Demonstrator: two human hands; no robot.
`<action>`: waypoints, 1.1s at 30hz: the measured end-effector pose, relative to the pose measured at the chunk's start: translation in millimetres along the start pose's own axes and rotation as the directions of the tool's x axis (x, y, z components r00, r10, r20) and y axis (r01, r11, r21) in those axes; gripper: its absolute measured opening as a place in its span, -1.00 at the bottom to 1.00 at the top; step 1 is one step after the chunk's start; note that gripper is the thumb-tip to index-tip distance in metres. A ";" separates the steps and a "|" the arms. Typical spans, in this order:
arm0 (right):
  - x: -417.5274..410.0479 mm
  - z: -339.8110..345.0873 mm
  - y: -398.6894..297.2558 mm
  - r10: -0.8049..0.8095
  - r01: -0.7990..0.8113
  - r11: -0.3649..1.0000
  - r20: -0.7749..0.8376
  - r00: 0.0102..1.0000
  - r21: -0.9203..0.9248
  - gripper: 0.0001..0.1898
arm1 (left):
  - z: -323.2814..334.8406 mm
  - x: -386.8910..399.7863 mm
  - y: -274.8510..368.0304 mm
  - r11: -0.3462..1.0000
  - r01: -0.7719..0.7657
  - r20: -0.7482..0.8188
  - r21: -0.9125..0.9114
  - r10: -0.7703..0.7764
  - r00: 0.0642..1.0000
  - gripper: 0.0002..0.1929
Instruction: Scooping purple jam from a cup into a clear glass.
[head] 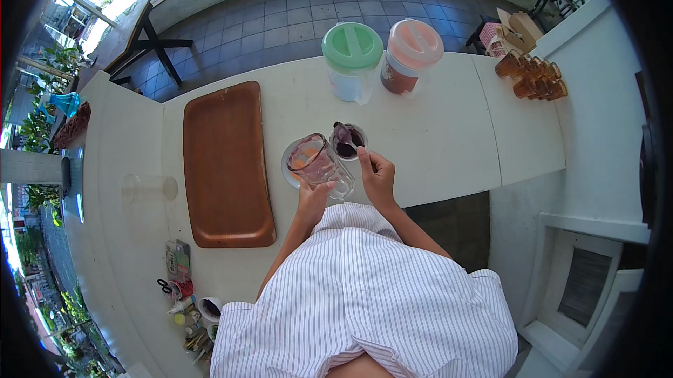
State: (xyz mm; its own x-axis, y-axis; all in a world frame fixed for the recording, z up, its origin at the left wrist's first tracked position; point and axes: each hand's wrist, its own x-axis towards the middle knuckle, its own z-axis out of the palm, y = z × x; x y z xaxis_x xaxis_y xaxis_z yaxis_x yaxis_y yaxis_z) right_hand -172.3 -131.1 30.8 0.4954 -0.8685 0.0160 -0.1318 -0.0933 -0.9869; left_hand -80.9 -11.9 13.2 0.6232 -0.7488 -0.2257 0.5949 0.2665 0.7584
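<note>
My left hand [314, 200] grips a clear glass mug [327, 170], tilted with its mouth away from me. Purple residue coats the inside of the mug near the rim. Between the fingers of my right hand [376, 172] is a metal spoon [344, 134], its bowl smeared with purple. The spoon is over a small container [363, 133] of dark purple stuff, which stands just beyond my hands. A pale dish [286, 166] with something orange in it lies partly hidden behind the mug.
A brown wooden tray [226, 167] lies left on the white table [431, 152]. Pitchers with green [352, 46] and pink [415, 44] lids stand at the far edge. Several amber glasses [533, 75] sit far right. A clear cup [150, 188] lies left, above scissors [165, 286] and small items.
</note>
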 end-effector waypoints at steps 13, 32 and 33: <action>-14.6 -0.8 -20.7 -0.094 0.084 0.994 0.150 0.984 0.074 -0.53 | -5.5 0.6 -1.5 0.995 0.074 0.110 -0.066 -0.067 0.992 -0.32; -18.0 -4.2 -22.8 -0.178 0.174 0.983 0.083 0.981 0.056 -0.56 | -9.7 -4.5 -0.2 0.994 0.073 0.102 -0.086 -0.064 0.993 -0.22; -18.6 -3.9 -25.1 -0.229 0.228 0.974 0.100 0.968 0.020 -0.57 | -10.8 -4.1 -1.3 0.994 0.073 0.102 -0.086 -0.064 0.993 -0.22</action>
State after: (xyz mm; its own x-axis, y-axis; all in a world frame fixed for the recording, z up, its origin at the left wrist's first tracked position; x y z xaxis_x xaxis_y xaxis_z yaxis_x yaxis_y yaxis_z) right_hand -181.6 -114.4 55.9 0.5954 -0.7713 0.2250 0.0020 -0.2786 -0.9604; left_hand -78.8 -2.6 6.6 0.5285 -0.8224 -0.2104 0.6804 0.2622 0.6843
